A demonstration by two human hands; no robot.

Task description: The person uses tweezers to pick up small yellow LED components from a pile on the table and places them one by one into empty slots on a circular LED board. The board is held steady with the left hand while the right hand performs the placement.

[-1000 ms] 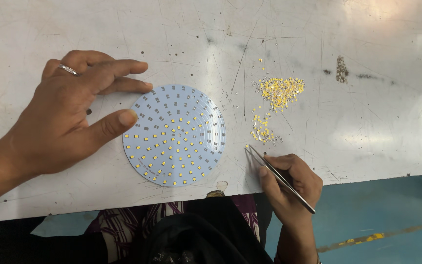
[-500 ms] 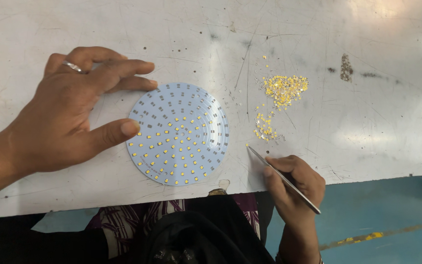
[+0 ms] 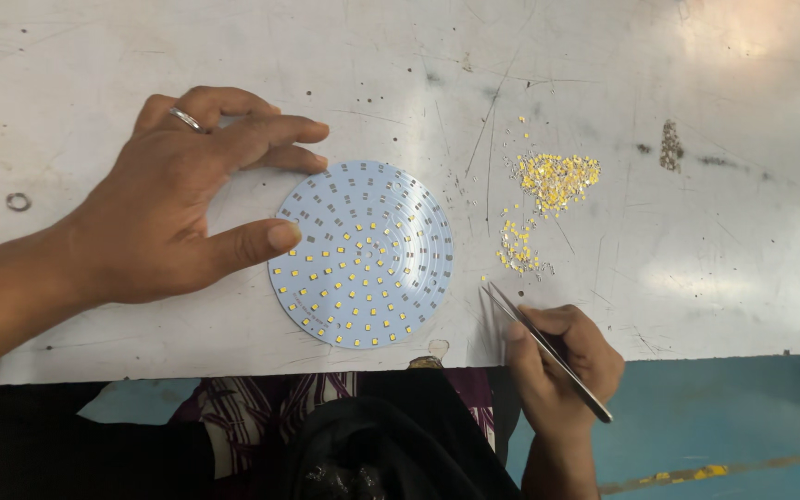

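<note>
1. A round white circuit disc [image 3: 360, 253] lies flat on the scuffed white table [image 3: 94, 56], near its front edge and a little left of centre.
2. The left hand [image 3: 164, 208] rests at the disc's 9 o'clock side. Its grip is wide and holds nothing: the thumb tip touches the rim at about 9 o'clock, and the fingertips reach the rim near 11 o'clock. A ring [image 3: 186, 118] sits on one finger.
3. The right hand [image 3: 562, 366] is at the table's front edge, off the disc at about 4 o'clock. Its grip is closed round a pair of slim metal tweezers [image 3: 548, 352], whose tips point toward 10 o'clock and stop just short of the disc's rim.
4. I cannot tell whether the tweezer tips carry a chip; they look bare.
5. Done, judging by how things lie: the lower half of the disc, roughly from 3 through 6 to 9 o'clock, plus the inner rings, carries small yellow chips on its pads.
6. Left: the upper arc, from about 10 to 2 o'clock, shows bare grey pads, so perhaps a third or more remains unfilled.
7. A pile of loose yellow chips [image 3: 557, 176] lies at the disc's 2 o'clock, with a smaller trail [image 3: 516, 245] toward 3 o'clock, near the tweezers.
8. A small metal washer [image 3: 18, 201] lies far out at 9 o'clock, well apart.
</note>
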